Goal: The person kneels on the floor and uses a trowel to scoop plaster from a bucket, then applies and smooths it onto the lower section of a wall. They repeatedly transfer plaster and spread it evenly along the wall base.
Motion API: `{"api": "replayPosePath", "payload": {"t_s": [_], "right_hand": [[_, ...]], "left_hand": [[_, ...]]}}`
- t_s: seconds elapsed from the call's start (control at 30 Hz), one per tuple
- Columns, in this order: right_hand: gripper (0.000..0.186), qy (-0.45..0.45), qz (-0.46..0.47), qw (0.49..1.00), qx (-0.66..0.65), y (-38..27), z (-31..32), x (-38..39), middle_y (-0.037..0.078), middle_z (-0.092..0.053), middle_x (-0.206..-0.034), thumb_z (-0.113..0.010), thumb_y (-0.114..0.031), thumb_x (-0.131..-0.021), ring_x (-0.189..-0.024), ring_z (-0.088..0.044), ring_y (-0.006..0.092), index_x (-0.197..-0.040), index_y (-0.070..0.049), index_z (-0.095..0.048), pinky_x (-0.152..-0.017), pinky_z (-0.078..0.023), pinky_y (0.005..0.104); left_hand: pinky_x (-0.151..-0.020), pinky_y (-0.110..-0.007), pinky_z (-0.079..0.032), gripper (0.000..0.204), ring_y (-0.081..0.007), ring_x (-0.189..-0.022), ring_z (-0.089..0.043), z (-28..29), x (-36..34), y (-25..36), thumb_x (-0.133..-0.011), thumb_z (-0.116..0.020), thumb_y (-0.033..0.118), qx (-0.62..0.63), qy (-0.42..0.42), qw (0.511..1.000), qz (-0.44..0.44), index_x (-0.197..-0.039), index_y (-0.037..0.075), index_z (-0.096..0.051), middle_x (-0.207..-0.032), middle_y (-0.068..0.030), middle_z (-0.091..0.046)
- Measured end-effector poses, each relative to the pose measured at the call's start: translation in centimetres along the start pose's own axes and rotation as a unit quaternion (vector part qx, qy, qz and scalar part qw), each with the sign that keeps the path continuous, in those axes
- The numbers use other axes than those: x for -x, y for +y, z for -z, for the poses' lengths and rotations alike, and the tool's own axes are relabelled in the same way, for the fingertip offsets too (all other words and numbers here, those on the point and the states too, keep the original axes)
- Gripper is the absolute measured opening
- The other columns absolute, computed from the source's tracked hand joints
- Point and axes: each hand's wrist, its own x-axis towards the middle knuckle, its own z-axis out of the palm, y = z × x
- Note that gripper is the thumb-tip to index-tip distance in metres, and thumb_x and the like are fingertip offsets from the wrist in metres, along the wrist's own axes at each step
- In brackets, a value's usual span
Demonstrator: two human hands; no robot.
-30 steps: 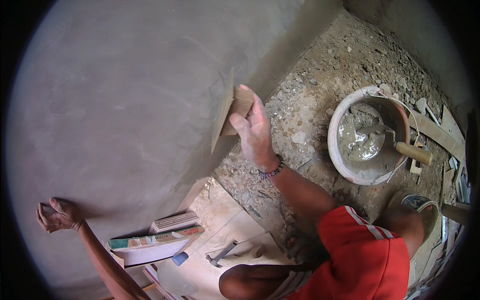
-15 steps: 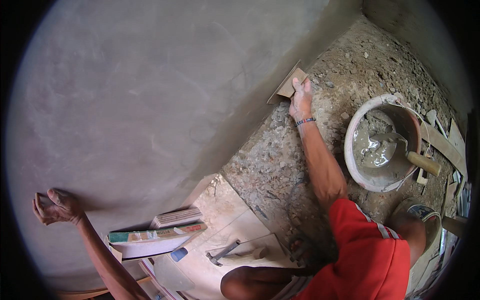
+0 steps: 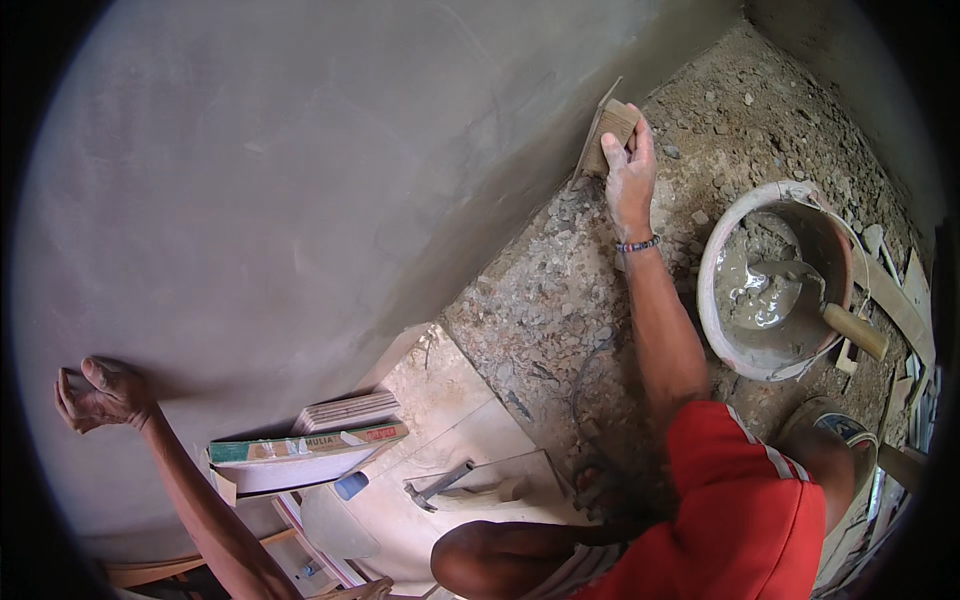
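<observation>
My right hand (image 3: pixel 630 185) grips the wooden block handle of a plastering float (image 3: pixel 603 130), thumb on one side and fingers round the other. The thin board of the float is tilted nearly edge-on at the foot of the grey wall (image 3: pixel 300 200); whether it touches is hard to tell. At the far left my left hand (image 3: pixel 103 393) is by the wall, fingers loosely bent, thumb apart, holding nothing. Right of my right forearm stands a bucket (image 3: pixel 708 290) of wet mortar (image 3: pixel 768 308). A trowel (image 3: pixel 853 331) rests in it, its wooden handle over the rim.
Rubble and loose soil (image 3: pixel 540 290) cover the ground along the wall. Pale tiles (image 3: pixel 435 385) lie nearer me, with a hammer (image 3: pixel 440 486) and a blue cylinder (image 3: pixel 350 486). A tile carton (image 3: pixel 300 447) stands by the wall. Wood scraps (image 3: pixel 895 300) lie beyond the bucket.
My right hand has moved the float farther along the wall's foot toward the corner, and its board has turned more edge-on. The left hand stays by the wall. The view has shifted slightly.
</observation>
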Motion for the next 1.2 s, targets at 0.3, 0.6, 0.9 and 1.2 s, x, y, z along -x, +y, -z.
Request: {"api": "replayPosePath", "payload": {"t_s": [0.3,0.6,0.9,1.2], "right_hand": [[0.045,-0.118,0.039,0.976,0.179,4.2,-7.0,10.1,0.014,-0.055,-0.112,-0.062,-0.005,-0.077,-0.106,-0.053,0.0291,-0.121,-0.005,-0.051,-0.094,-0.042,0.0372],[0.050,-0.286,-0.141,0.948,0.022,3.6,-8.7,21.1,0.013,-0.053,-0.123,-0.058,-0.008,-0.085,-0.115,-0.052,0.0259,-0.131,0.000,-0.040,-0.099,-0.041,0.0357],[0.044,-0.144,-0.351,0.836,-0.397,1.1,0.2,12.1,0.009,-0.053,-0.124,-0.050,-0.008,-0.093,-0.112,-0.054,0.0216,-0.134,-0.003,-0.035,-0.098,-0.044,0.0373],[0.033,-0.100,-0.012,0.976,0.191,2.8,-1.1,11.5,0.009,-0.056,-0.111,-0.065,0.001,-0.077,-0.106,-0.052,0.0202,-0.108,-0.004,-0.053,-0.093,-0.042,0.0367]], "left_hand": [[-0.098,-0.041,-0.025,0.050,-0.0238,-0.114,-0.037,2.4,-2.6,-0.6,-0.088,-0.054,0.050,0.020,-0.026,0.999,-0.003,-0.114,0.008,-0.054,-0.115,-0.0078,-0.049],[-0.100,-0.041,-0.025,0.052,-0.0258,-0.119,-0.033,0.8,-1.9,0.4,-0.086,-0.054,0.051,0.011,-0.008,1.000,0.000,-0.115,0.007,-0.052,-0.118,-0.0112,-0.044],[-0.100,-0.041,-0.023,0.053,-0.0239,-0.121,-0.034,0.9,-1.5,0.4,-0.086,-0.052,0.055,0.002,0.000,1.000,-0.007,-0.114,0.010,-0.055,-0.120,-0.0087,-0.045],[-0.098,-0.040,-0.026,0.055,-0.0239,-0.120,-0.036,0.7,-1.0,-1.0,-0.085,-0.054,0.054,-0.019,-0.021,0.999,-0.018,-0.113,0.008,-0.055,-0.116,-0.0077,-0.049]]}}
